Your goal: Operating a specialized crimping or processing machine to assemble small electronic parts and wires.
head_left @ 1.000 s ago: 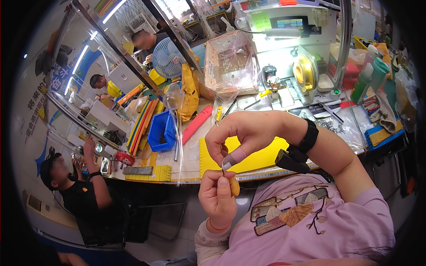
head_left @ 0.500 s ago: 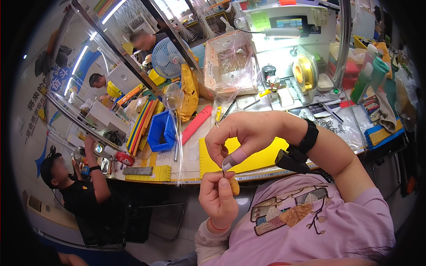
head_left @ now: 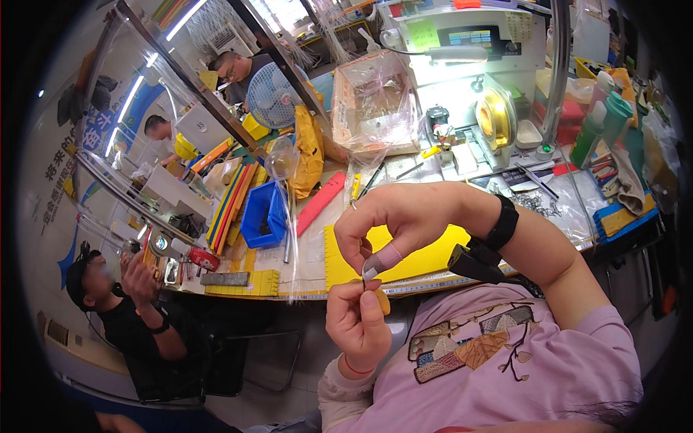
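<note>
Two bare hands meet in front of the near edge of the bench (head_left: pixel 309 268). Our left hand (head_left: pixel 356 323) makes a narrow pinch and holds upright a thin dark piece (head_left: pixel 364 286). Our right hand (head_left: pixel 397 220) comes from above, its fingertips close together at the upper end of this piece; if they grip it, we cannot tell. Behind the left thumb we see a rounded yellow thing (head_left: pixel 385 303), touching the fingers.

We judge the work to be under way: the piece is in hand, not yet put down. What is finished on it and what is left, we cannot tell, because it is small and the fingers cover it.

About writing, we see big characters on the wall (head_left: pixel 54 162), coloured blocks on the screen (head_left: pixel 469 40), light lettering on a red can (head_left: pixel 203 258) and marks on the ruler strip (head_left: pixel 303 296).
</note>
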`<state>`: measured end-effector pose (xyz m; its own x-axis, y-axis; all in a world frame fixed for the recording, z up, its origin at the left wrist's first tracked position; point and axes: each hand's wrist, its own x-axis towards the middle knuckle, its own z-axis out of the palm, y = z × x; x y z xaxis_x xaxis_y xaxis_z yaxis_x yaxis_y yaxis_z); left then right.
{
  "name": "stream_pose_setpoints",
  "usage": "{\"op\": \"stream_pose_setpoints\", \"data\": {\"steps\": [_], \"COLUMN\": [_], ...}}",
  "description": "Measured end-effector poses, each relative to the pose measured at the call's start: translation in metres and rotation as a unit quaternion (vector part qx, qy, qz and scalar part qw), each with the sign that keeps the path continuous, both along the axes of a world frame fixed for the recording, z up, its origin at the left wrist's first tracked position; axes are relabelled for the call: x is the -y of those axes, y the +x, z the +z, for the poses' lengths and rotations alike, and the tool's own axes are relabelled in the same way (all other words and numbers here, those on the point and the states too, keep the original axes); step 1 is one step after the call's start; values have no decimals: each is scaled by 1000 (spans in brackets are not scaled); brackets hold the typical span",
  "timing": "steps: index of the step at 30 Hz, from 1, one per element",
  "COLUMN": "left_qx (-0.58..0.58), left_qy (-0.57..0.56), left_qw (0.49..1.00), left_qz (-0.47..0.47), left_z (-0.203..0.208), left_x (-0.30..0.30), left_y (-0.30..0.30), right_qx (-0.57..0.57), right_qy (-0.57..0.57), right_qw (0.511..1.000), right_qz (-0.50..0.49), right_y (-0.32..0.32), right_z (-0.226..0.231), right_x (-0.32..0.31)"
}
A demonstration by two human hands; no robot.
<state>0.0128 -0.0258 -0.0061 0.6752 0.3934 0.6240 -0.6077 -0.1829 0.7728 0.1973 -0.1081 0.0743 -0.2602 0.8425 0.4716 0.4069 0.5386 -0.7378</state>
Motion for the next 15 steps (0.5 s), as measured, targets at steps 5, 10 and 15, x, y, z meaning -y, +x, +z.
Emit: {"op": "stream_pose_setpoints", "data": {"steps": [5,10,15], "left_qx": [-54,-59,-38], "left_qy": [-50,-95,-131], "left_qw": [996,991,984], "left_qz": [47,-75,-113], "left_z": [10,-6,-19], "left_x": [3,-10,-19], "left_y": [-3,0,-2], "right_qx": [48,107,123], "right_qy": [45,44,44], "right_qw": [998,989,985], "right_qz": [1,-92,-111], "right_y": [3,-7,-22], "right_z": [-3,-6,-3], "right_x": [-11,3,-1]}}
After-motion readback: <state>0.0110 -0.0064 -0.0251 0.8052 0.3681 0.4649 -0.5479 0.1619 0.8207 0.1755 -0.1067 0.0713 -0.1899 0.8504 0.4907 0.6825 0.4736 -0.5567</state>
